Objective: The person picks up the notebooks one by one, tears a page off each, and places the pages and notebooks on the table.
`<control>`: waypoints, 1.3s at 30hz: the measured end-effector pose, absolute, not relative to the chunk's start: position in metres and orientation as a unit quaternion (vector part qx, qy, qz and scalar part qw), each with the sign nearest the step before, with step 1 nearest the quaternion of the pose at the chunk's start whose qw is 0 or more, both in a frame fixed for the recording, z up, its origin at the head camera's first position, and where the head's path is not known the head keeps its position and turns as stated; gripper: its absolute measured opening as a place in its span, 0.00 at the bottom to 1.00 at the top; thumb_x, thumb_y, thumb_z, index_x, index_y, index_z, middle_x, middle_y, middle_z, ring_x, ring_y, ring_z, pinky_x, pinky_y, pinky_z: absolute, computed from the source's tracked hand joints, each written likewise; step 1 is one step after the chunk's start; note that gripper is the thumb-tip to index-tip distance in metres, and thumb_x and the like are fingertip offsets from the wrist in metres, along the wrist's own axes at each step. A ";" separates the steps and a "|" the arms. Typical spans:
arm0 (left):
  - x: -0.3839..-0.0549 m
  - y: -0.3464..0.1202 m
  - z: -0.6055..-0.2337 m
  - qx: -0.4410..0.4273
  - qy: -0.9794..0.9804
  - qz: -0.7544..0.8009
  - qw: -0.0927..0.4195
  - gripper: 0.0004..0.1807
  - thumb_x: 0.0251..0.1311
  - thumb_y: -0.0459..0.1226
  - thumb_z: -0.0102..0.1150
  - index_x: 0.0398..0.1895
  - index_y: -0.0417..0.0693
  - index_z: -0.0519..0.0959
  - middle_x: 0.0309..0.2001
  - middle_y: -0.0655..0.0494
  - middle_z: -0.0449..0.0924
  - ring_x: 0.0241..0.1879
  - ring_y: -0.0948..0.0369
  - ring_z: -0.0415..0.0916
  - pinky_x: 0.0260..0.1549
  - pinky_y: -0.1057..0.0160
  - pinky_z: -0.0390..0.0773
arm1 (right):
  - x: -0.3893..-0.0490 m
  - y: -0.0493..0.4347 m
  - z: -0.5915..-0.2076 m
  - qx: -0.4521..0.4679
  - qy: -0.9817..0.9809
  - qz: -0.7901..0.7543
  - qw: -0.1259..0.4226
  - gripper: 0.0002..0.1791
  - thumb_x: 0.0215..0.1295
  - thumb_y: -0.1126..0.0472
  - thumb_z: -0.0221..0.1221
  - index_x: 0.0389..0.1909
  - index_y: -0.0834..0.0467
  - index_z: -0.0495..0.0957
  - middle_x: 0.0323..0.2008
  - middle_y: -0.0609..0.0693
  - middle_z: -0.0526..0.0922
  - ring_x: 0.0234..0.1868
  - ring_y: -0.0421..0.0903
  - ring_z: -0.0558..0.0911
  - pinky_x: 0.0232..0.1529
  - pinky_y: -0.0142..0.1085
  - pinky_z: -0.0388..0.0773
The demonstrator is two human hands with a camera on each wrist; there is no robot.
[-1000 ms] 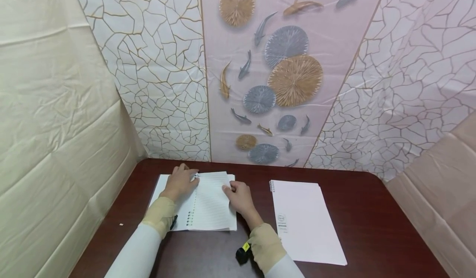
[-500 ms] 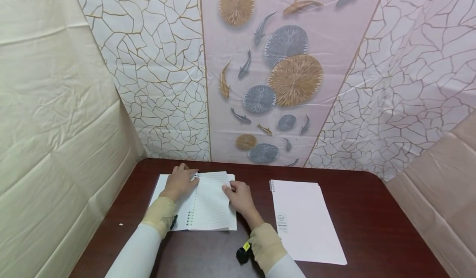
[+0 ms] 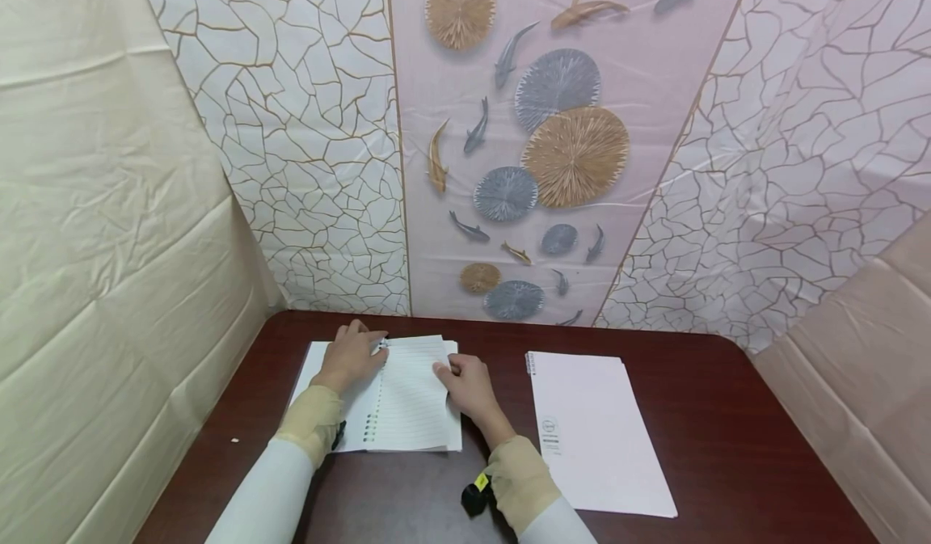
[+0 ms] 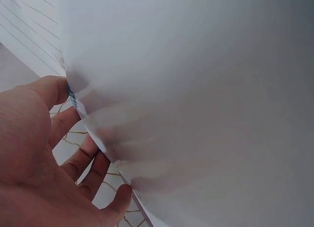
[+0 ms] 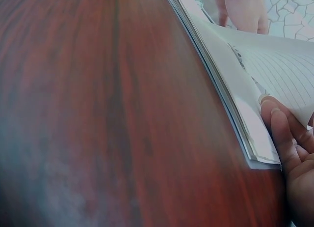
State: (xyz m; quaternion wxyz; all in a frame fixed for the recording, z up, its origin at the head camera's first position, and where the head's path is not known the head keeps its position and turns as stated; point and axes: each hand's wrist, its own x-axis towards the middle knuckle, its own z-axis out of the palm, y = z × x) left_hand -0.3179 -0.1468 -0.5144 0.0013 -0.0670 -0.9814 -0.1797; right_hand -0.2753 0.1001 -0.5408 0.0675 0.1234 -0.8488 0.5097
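Note:
An open spiral notebook (image 3: 414, 394) with lined pages lies on the table in the head view. My left hand (image 3: 351, 356) rests on its left side near the far edge, thumb at the binding. In the left wrist view the fingers of this left hand (image 4: 64, 148) are spread along the edge of a white page (image 4: 206, 99), touching it. My right hand (image 3: 471, 386) is at the notebook's right edge. It pinches a lined page (image 5: 279, 72) between thumb and fingers, and in the right wrist view that page curves up off the stack beneath.
To the right lies a white spiral-bound pad (image 3: 600, 435) with small print on it. A dark object with a yellow label (image 3: 476, 495) is by the right wrist. The dark red wooden table (image 3: 720, 415) is backed by a patterned curtain (image 3: 509, 245).

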 end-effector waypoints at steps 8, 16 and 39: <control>-0.318 -0.148 -0.514 -0.072 -0.982 -0.177 0.002 0.27 0.76 0.49 0.57 0.74 0.52 0.77 0.63 0.41 0.70 0.61 0.44 0.66 0.54 0.42 0.78 | -0.276 0.100 -0.542 0.126 -0.848 0.511 0.066 0.30 0.76 0.61 0.64 0.17 0.53 0.56 0.15 0.40 0.49 0.20 0.38 0.48 0.24 0.33 0.52; -0.312 -0.146 -0.510 -0.070 -0.981 -0.182 0.003 0.27 0.76 0.48 0.57 0.74 0.51 0.77 0.63 0.41 0.70 0.61 0.45 0.66 0.55 0.42 0.77 | -0.276 0.101 -0.544 0.116 -0.850 0.511 0.055 0.30 0.76 0.58 0.64 0.18 0.53 0.56 0.15 0.39 0.50 0.20 0.38 0.49 0.25 0.32 0.53; -0.314 -0.146 -0.511 -0.067 -0.979 -0.190 0.005 0.27 0.76 0.48 0.58 0.74 0.51 0.77 0.63 0.42 0.71 0.62 0.45 0.66 0.56 0.42 0.77 | -0.274 0.100 -0.541 0.120 -0.840 0.527 0.053 0.30 0.77 0.59 0.64 0.18 0.54 0.55 0.15 0.40 0.49 0.20 0.39 0.49 0.25 0.33 0.54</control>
